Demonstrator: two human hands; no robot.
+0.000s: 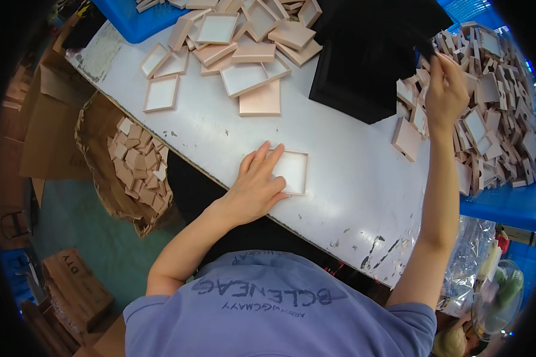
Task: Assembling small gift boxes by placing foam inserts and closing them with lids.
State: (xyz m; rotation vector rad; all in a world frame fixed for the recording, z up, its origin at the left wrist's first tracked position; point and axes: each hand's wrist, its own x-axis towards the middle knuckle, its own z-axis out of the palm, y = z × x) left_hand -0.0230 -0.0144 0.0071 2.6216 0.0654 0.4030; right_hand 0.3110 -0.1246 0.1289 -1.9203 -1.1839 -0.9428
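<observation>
A shallow pink cardboard box half [296, 173] with a white inside lies open side up on the table before me. My left hand [257, 185] holds it at its left side, fingers by the far edge and thumb by the near edge. Farther right, my right hand [446, 89] is raised and closed, pinching a small black piece [424, 50] at its fingertips. That piece overlaps a stack of black sheets [363, 65] behind it, so I cannot tell whether it is apart from the stack.
Loose pink box halves [259, 53] are heaped at the far side of the white table [202, 137]. Another large heap [494, 113] fills a blue tray [500, 211] at the right. Left of the table, a carton [98, 178] holds more small boxes. A blue bin [122, 21] stands far left.
</observation>
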